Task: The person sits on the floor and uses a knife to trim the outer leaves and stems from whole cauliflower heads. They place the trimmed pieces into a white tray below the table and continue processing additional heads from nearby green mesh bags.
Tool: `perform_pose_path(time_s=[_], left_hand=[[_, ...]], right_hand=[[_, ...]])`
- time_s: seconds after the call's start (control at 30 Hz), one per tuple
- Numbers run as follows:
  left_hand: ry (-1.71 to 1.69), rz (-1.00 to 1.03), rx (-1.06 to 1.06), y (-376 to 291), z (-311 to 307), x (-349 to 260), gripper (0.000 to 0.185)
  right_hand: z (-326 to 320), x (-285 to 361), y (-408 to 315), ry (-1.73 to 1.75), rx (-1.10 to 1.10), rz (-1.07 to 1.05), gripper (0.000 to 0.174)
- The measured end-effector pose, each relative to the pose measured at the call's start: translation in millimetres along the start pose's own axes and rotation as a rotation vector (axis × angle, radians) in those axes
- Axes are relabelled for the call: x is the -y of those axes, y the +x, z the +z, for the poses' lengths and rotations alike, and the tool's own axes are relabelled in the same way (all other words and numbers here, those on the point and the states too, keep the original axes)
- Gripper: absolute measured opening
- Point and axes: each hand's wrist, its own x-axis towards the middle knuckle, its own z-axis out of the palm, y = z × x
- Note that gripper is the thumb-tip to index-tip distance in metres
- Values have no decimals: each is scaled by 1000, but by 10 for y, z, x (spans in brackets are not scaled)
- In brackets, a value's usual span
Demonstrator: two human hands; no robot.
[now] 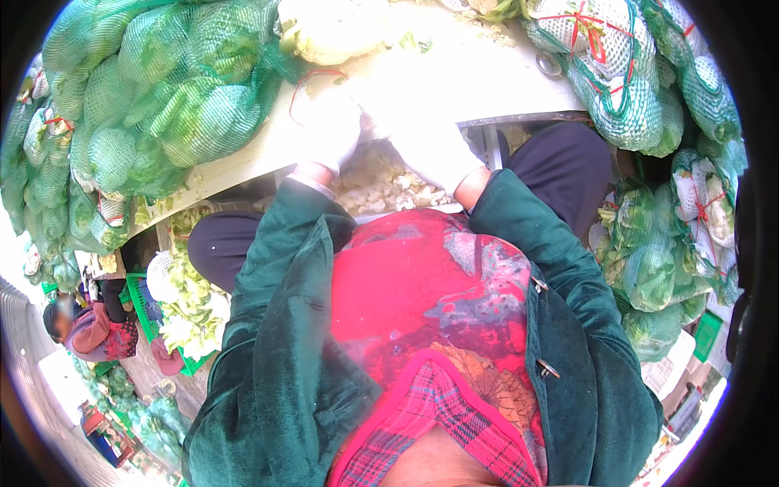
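My left hand and my right hand, both in white gloves, are close together at the near edge of the white table. Glare washes out their fingers, so what they hold or touch cannot be told. A thin red tie curves up beside my left hand. Beyond my hands lies a pale cauliflower head. Below them, a container at my lap holds many small cauliflower pieces. A round metal object lies at the right part of the table.
Green net bags of vegetables are piled at the left; more net bags with red ties stand at the right. A green crate with leafy trimmings is at lower left. Another person is farther left.
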Motion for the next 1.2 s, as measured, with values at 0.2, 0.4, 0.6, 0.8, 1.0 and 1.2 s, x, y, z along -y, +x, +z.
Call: perform_pose_path(time_s=[0.2,0.4,0.6,0.8,1.0,1.2], left_hand=[[177,-2,8,48,-146,-179,24],[275,53,-35,16,2,-150,25],[-243,-137,-124,-124,-69,-154,27],[-1295,-397,-41,-290,94,149,25],[-1625,-320,-137,-291,644,363,23],[-1172,-198,-119,-349,499,185,21]], right_hand=[[70,-115,63,135,-96,-52,35],[303,-235,32,18,-41,94,35],[88,-332,47,346,216,382,35],[11,-297,112,395,-34,283,35],[242,-70,-3,-16,-18,-3,37],[264,-51,-1,-22,-112,-99,30]])
